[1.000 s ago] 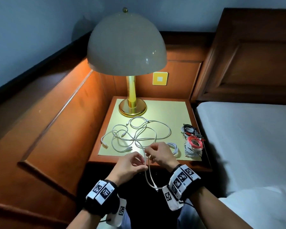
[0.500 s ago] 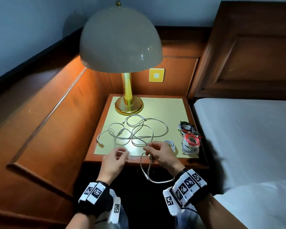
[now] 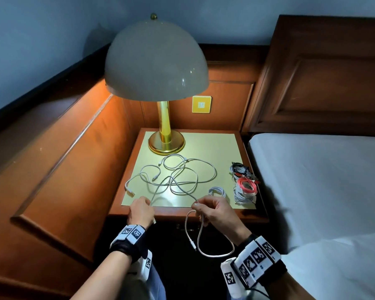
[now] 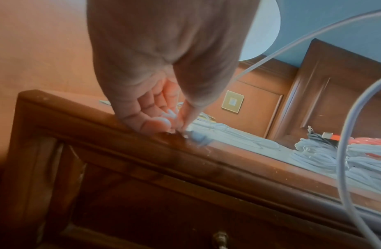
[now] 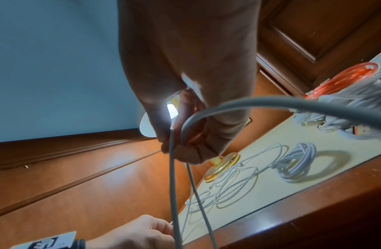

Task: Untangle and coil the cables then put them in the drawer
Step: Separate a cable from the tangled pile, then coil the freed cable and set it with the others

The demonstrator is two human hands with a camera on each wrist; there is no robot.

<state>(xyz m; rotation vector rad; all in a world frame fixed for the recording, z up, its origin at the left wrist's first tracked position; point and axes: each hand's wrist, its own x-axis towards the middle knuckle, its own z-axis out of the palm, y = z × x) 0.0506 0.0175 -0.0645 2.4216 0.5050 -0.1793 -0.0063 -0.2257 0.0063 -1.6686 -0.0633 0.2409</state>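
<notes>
A long white cable [image 3: 183, 177] lies in tangled loops on the nightstand top [image 3: 217, 148]. My left hand [image 3: 148, 202] pinches one strand of it at the front edge; in the left wrist view the thumb and fingers [image 4: 164, 121] pinch it beside a connector [image 4: 198, 137]. My right hand [image 3: 197, 206] grips another stretch of the cable [image 5: 172, 151], and a loop [image 3: 200, 239] with a free plug hangs below it. The drawer front [image 4: 164, 202] with its knob [image 4: 220, 239] sits under the top and looks closed.
A small white coil [image 3: 217, 191] lies just beyond my right hand. Coiled white, red [image 3: 246, 185] and black cables are stacked at the right edge. A brass lamp [image 3: 166, 141] stands at the back left. The bed [image 3: 316, 180] borders the right, wood panelling [image 3: 74, 159] the left.
My hands have drawn apart: the left went left to the front edge and took a strand, while the right kept its hold and the hanging loop grew longer.
</notes>
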